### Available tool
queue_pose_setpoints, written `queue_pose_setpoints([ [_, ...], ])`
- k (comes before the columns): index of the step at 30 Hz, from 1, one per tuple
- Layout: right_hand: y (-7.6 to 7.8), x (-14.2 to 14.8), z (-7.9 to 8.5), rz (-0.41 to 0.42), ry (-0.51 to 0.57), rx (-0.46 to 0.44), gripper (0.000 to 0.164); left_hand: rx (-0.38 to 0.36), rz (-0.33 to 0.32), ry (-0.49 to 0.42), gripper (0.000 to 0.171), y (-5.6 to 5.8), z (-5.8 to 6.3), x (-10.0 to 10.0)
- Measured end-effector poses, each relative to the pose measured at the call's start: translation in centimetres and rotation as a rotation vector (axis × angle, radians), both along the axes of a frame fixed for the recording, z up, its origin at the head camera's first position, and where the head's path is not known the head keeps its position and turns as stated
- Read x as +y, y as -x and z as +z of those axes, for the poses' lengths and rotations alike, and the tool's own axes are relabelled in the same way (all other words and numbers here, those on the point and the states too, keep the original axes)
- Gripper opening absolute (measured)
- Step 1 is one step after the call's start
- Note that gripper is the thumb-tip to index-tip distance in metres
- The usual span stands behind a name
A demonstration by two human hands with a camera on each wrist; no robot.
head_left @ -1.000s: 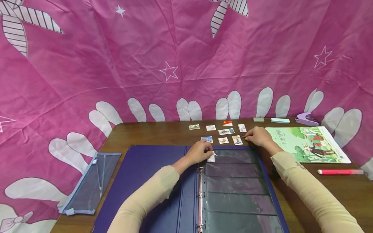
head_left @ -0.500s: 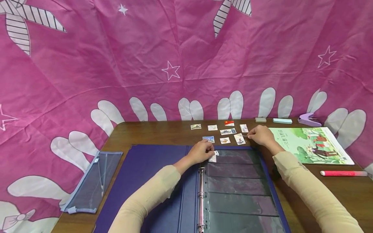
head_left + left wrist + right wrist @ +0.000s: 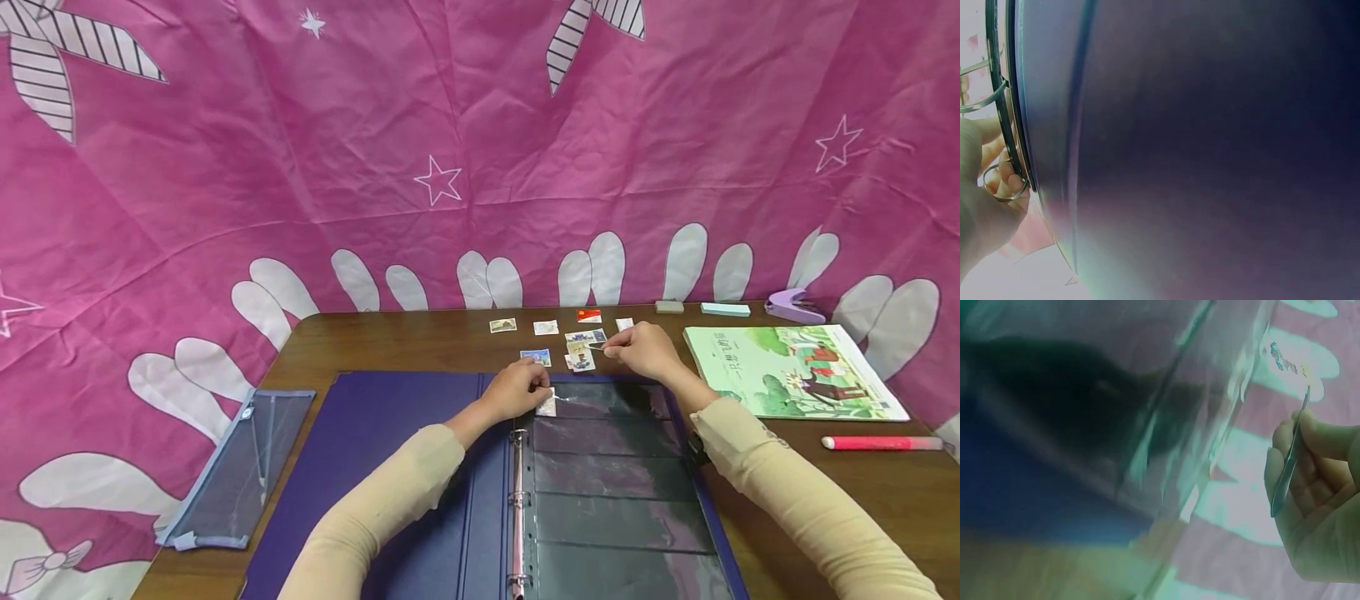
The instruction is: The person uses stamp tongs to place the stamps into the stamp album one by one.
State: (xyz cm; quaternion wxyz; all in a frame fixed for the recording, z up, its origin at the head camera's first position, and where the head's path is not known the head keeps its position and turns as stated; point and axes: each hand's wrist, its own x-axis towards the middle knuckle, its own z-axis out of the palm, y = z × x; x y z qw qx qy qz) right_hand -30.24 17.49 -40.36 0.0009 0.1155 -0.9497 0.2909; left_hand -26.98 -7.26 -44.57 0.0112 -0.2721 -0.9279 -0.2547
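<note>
A dark blue ring binder (image 3: 397,467) lies open with a black page of clear pockets (image 3: 615,479) on its right side. My left hand (image 3: 517,390) has its fingers curled at the left end of the top pocket, pinching the page there, right beside a pale stamp (image 3: 547,407). Between the thumb and fingers of my right hand (image 3: 647,350) are metal tweezers (image 3: 1288,469). At their tip is a stamp (image 3: 581,357), which overlaps other stamps on the table in the head view. The right wrist view shows this stamp (image 3: 1286,361) beyond the tweezer tip.
Several stamps (image 3: 546,327) lie spread behind the binder. To the right are a green picture book (image 3: 795,371), a pink marker (image 3: 881,442) and a purple stapler-like tool (image 3: 795,307). A mesh zip pouch (image 3: 240,467) lies at left. A pink patterned cloth (image 3: 480,125) hangs behind.
My right hand has moved left with the tweezers, carrying the stamp from the right of the group over its neighbours. The left hand has stayed at the top pocket.
</note>
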Motion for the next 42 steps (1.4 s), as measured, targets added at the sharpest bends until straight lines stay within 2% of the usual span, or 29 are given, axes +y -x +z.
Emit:
queue_pose_setpoints([
  [5,-0.6,-1.3,-0.6,0.02,0.023,-0.08,0.019,-0.015,0.016,0.007,0.01,-0.1,0.0,0.1],
  [12,-1.1,-1.7,-0.3,-0.014,0.115,-0.17,0.02,0.011,0.015,0.015,0.011,-0.1,0.1,0.1],
  [22,-1.4,-1.4,-1.1,-0.03,0.114,-0.21,0.02,0.047,-0.048,-0.027,0.01,0.1,-0.3,-0.1],
  [29,-1.7,-1.5,-1.3,-0.022,0.095,-0.211,0.02,0.019,0.0,0.018,0.011,-0.1,0.1,0.1],
  [42,-1.9,-1.0,-1.2,0.052,0.04,-0.229,0.017,0.019,0.005,0.015,0.012,0.1,-0.1,0.1],
])
